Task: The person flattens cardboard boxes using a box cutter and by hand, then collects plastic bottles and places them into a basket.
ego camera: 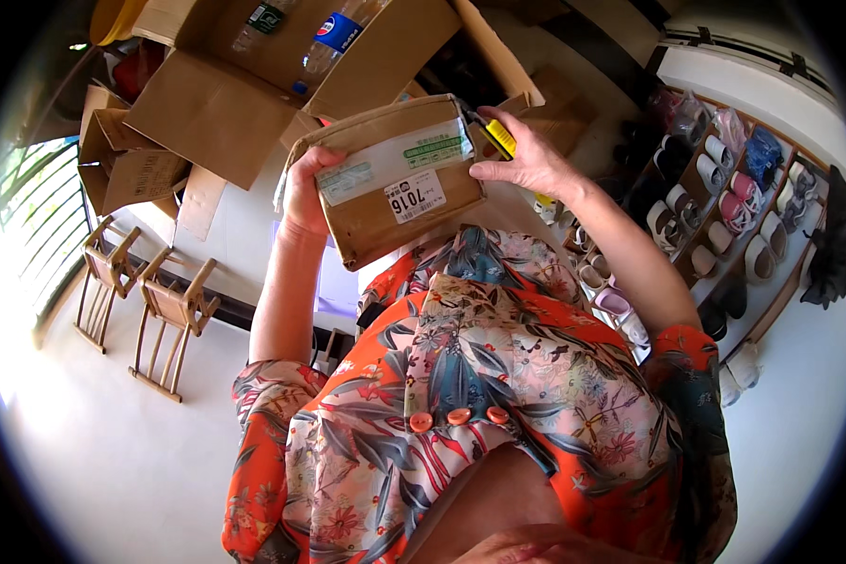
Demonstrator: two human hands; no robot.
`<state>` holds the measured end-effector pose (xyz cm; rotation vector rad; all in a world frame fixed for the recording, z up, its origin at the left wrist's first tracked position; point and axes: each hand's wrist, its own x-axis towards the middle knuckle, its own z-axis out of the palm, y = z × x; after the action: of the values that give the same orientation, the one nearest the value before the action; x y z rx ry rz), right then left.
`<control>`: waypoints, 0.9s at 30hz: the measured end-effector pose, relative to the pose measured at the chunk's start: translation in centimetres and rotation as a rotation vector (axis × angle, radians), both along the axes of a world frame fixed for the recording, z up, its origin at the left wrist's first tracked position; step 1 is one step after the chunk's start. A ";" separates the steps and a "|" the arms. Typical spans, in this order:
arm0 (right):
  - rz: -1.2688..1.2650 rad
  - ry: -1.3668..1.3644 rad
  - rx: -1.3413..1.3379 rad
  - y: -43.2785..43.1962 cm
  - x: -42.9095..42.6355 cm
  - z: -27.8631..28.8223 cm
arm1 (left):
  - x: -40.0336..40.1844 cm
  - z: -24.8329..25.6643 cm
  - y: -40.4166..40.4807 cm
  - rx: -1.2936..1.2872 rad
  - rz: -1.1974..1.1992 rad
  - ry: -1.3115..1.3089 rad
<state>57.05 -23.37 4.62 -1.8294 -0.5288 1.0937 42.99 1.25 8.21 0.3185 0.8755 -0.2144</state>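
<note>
A small closed cardboard box (374,236) is held in front of my chest, tilted, with its worn edges showing. Clear tape with green print and a white label (419,197) bearing writing cover its upper face. My left hand (307,189) grips the left end, thumb on top and the other fingers mostly hidden beneath. At the right end, my right hand (529,158) holds a yellow-handled utility knife (500,139) against the thumb side, and the thumb touches the box's edge. The knife's dark tip lies beside the box's far right corner; whether a blade is out cannot be told.
Beyond the box stands a large open carton (204,113) with plastic bottles (333,39) inside. A smaller open carton (137,169) is at the left. Two small bamboo chairs (173,303) stand below it. At the right is a shoe rack (740,211) with several pairs.
</note>
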 end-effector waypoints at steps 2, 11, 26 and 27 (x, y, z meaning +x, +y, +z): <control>-0.069 0.067 0.146 0.1 -0.6 -0.6 | 0.0 0.0 0.0 -0.002 0.006 -0.019; -0.097 0.345 -0.071 0.0 -0.1 -0.3 | 0.3 -0.4 0.3 -0.038 -0.045 -0.042; -0.482 0.447 0.080 4.8 -0.6 -0.2 | 3.8 2.1 -7.1 2.128 -1.081 -0.360; -0.517 0.489 0.088 5.3 -0.5 -0.2 | 4.1 1.1 -8.2 2.151 -1.191 -0.310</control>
<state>56.54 -18.07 4.38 -1.4321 0.1760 1.0761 47.13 -6.91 9.33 2.7970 0.1344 -0.2087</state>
